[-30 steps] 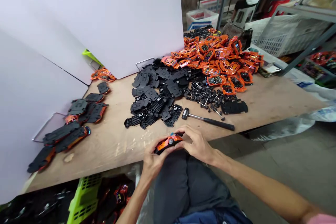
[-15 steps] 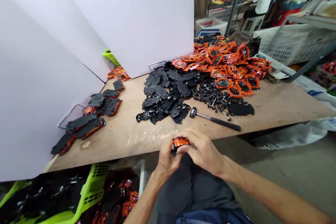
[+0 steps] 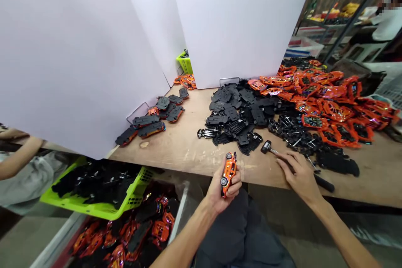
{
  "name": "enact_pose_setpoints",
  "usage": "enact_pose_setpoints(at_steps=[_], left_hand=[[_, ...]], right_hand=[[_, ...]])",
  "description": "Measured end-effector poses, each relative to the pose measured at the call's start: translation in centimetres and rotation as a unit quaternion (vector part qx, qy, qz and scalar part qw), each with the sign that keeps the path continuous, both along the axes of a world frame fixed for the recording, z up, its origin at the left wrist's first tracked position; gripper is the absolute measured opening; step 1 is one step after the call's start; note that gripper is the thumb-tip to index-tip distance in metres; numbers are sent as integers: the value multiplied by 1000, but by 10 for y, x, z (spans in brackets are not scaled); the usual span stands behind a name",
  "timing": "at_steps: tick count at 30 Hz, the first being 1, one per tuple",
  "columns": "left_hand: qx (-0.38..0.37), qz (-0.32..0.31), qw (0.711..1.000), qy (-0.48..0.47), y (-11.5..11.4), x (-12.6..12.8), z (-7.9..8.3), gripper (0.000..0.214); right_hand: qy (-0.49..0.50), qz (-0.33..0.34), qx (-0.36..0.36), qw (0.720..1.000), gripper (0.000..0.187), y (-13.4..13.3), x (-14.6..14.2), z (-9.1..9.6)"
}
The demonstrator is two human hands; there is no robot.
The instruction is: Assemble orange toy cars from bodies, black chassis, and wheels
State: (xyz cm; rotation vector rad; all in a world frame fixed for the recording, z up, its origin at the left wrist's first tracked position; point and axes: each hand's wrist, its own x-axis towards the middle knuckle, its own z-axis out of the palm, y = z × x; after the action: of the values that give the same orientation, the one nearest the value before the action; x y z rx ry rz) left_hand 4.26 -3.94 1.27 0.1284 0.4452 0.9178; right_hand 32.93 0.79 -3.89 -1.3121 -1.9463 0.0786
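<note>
My left hand (image 3: 221,190) is closed around an orange toy car (image 3: 229,171), tipped on its side so that two of its wheels face up. Over the front part of the table, my right hand (image 3: 300,176) has its fingers around the handle of a small black hammer (image 3: 266,147). The hammer head and handle end show on either side of the hand. Just beyond lie a heap of black car bases (image 3: 232,113) and a pile of wheel axles (image 3: 293,134).
Orange car shells (image 3: 333,92) are heaped at the right. Cars lying base up (image 3: 150,125) rest at the left by white panels (image 3: 248,21). Below the edge stand a green basket (image 3: 84,209) of black parts and a bin of orange cars (image 3: 125,234). Another person's arm (image 3: 23,155) shows at far left.
My right hand has let go of the toy car and moved right onto the hammer. My left hand now holds the car alone, turned on its side. The view has swung left.
</note>
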Motion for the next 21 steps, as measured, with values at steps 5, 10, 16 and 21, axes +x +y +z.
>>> enact_pose_setpoints(at_steps=[5, 10, 16, 21], left_hand=[[12, 25, 995, 91, 7, -10, -3, 52], [33, 66, 969, 237, 2, -35, -1, 63], [83, 185, 780, 592, 1, -89, 3, 59], [126, 178, 535, 816, 55, -137, 2, 60]], right_hand=[[-15, 5, 24, 1000, 23, 2, -5, 1], [-17, 1, 37, 999, 24, 3, -6, 0], [-14, 42, 55, 997, 28, 5, 1, -8], [-14, 35, 85, 996, 28, 12, 3, -19]])
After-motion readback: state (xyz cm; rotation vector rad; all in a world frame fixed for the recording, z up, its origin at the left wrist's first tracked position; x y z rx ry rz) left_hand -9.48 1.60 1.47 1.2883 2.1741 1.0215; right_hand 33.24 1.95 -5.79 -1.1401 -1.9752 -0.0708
